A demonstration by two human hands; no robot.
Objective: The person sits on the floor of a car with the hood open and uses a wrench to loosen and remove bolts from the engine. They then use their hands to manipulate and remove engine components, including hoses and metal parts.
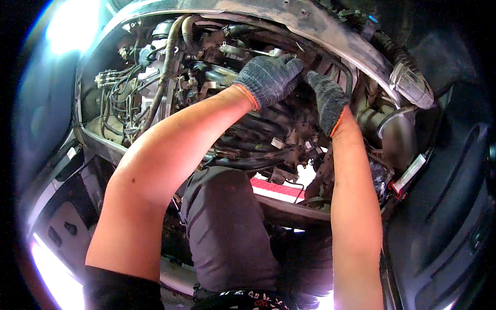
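Observation:
Both my hands wear dark grey knit gloves with orange cuffs and reach into the far part of an engine bay. My left hand (269,78) is closed, its fingers curled beside a metal fitting (277,52). Whatever lies in its grip is hidden by the glove. Just to the right, a small gap away, my right hand (328,99) points up and left with its fingers pressed together. Its fingertips sit over a dark recess, and I cannot make out what they hold. Black curved pipes (253,129) run below the hands.
A ribbed hose (164,77) and bundled cables (116,88) lie to the left. Along the far side curves a worn metal body edge (305,18). A cylindrical metal part (398,135) stands at the right. My dark-trousered leg (227,227) is against the near edge.

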